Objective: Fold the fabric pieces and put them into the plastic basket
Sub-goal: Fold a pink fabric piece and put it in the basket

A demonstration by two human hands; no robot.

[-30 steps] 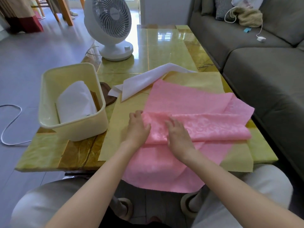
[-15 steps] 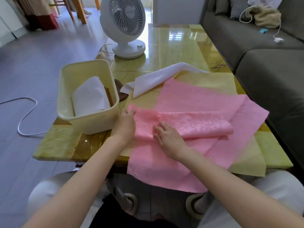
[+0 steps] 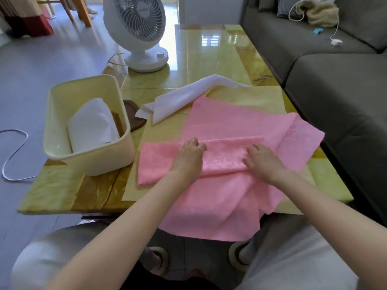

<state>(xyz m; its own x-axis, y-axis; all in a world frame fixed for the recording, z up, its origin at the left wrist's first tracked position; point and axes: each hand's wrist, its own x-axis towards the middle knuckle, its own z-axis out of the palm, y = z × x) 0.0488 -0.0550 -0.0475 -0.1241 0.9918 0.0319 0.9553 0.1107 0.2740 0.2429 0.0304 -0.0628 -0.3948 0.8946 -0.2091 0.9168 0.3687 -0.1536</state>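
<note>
Pink fabric is spread on the desk right in front of the person. It lies on top of a yellow fabric sheet, and its near part hangs over the desk's front edge toward their lap. A folded-over band of it runs straight left to right. The band's left end points at the plastic basket and stops just short of it, and its right end points at the sofa.

Both hands are on that band, apart from each other. The left hand has its fingers curled over the far crease, and it looks like it's pinching it. The right hand presses down on the band with its fingers laid fairly flat.

Count-wise that's four fabric pieces: one pink, one yellow and two white. One white piece is already folded and standing in the basket. The other white fabric lies loose on the desk beyond the pink one, stretched diagonally with its low end toward the basket.

There's one basket, sitting at the desk's left edge, with a brown flat thing just behind it. One white fan stands at the far left of the desk.
</note>
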